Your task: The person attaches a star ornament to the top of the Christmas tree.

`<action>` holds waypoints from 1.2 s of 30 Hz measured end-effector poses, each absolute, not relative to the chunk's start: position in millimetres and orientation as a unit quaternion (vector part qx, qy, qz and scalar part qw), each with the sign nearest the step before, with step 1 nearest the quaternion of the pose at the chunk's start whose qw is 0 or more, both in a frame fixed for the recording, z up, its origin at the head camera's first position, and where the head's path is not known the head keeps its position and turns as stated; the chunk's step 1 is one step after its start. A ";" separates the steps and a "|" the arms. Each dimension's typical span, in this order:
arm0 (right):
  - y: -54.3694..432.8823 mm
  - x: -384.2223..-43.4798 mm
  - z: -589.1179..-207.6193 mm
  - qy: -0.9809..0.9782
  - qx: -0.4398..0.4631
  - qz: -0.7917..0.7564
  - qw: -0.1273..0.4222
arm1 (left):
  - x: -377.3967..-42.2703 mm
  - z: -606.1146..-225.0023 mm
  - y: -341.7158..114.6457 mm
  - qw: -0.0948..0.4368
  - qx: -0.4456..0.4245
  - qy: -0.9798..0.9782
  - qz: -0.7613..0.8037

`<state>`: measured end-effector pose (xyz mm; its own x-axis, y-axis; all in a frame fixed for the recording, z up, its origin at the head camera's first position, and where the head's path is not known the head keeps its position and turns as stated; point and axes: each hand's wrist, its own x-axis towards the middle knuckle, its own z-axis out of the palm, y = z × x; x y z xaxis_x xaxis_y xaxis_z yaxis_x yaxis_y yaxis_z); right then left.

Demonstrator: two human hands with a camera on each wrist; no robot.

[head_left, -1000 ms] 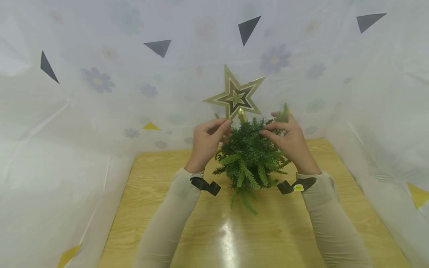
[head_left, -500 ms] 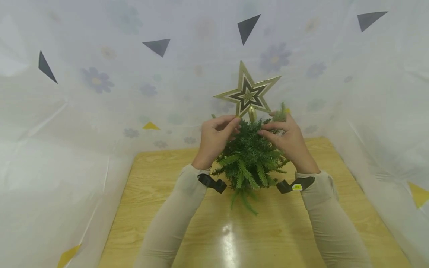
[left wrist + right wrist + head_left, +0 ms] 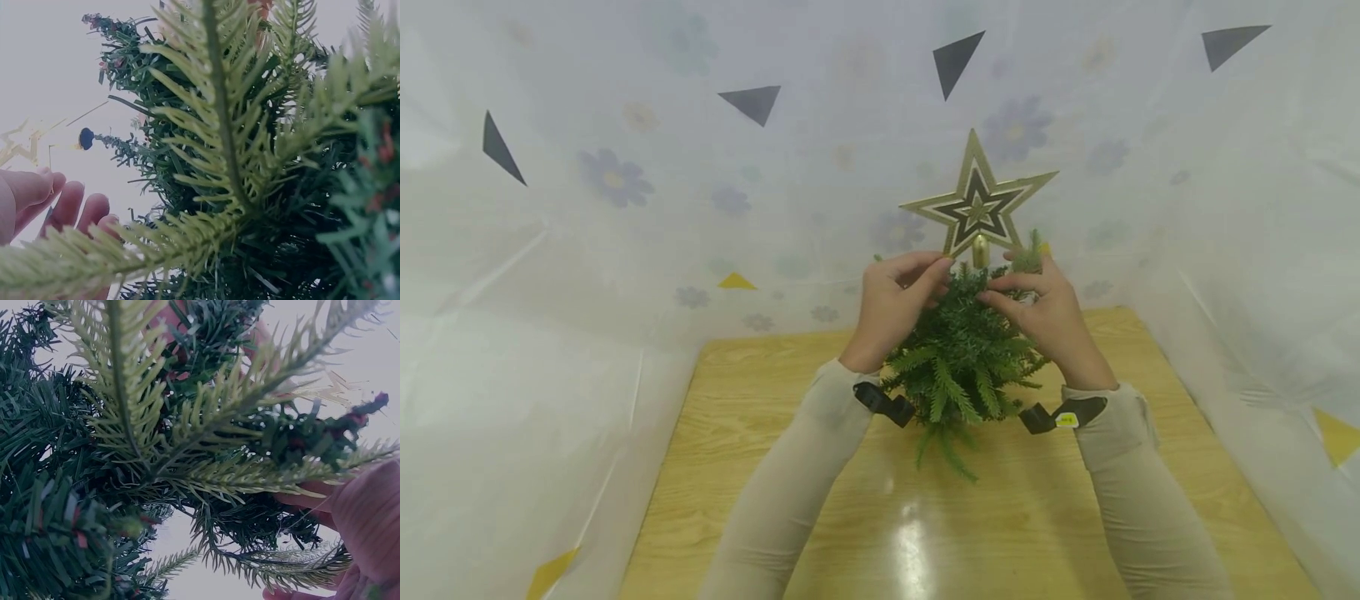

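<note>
A gold star tree topper (image 3: 977,210) stands above the small artificial Christmas tree (image 3: 958,333). My left hand (image 3: 895,304) pinches the star's lower left point between thumb and index finger. Below the star, its gold socket (image 3: 981,252) is over the treetop; in the left wrist view the socket's dark open end (image 3: 86,139) faces a twig tip and looks in contact with it. My right hand (image 3: 1052,312) pinches the twigs near the treetop from the right. Branches partly hide those fingers in the right wrist view.
The tree stands on a wood-grain table (image 3: 760,433). Pale sheeting printed with flowers (image 3: 617,177) surrounds the table at the back and sides, with dark and yellow triangles on it. A light green sprig (image 3: 1032,252) sticks up beside the right hand.
My left hand has moved right with the star, bringing it from left of the treetop to above it. The star has turned more upright. My right hand has stayed nearly still.
</note>
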<state>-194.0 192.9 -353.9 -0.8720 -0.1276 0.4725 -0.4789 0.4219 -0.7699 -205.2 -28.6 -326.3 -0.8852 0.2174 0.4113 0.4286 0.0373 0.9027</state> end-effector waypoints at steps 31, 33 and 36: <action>195.7 -183.3 -351.7 -0.833 0.136 0.525 0.110 | -201.9 -337.8 -30.0 0.063 -0.229 -0.750 -0.617; 195.7 -182.4 -351.5 -0.831 0.135 0.529 0.107 | -201.5 -338.4 -29.5 0.062 -0.225 -0.751 -0.617; 196.4 -180.7 -351.0 -0.827 0.133 0.537 0.102 | -201.0 -338.6 -29.1 0.062 -0.222 -0.753 -0.617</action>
<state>-180.7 196.4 -351.0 -0.9439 -0.1110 0.3110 -0.3293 0.3869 -0.8613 -201.0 -29.1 -338.6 -0.8941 0.2578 0.3662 0.4098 0.1408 0.9012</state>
